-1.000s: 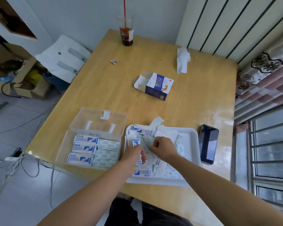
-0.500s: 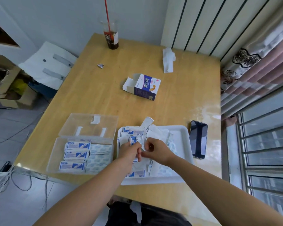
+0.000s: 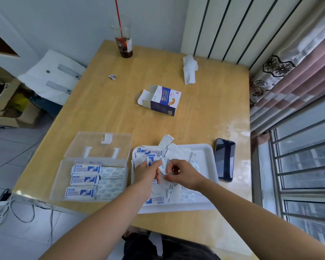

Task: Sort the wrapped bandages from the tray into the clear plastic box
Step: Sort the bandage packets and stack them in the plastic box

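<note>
Head view: over the white tray (image 3: 204,149), the left hand (image 3: 148,174) and right hand (image 3: 185,174) pinch one wrapped bandage (image 3: 162,166) (white paper, blue print); just left of the tray, the clear plastic box (image 3: 57,184) holds rows.

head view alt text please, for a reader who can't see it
Seen from above, a person's left hand and right hand pinch a wrapped bandage over a white tray heaped with more. To its left an open clear plastic box holds rows of sorted bandages; a phone lies right of the tray on the wooden table.
</note>
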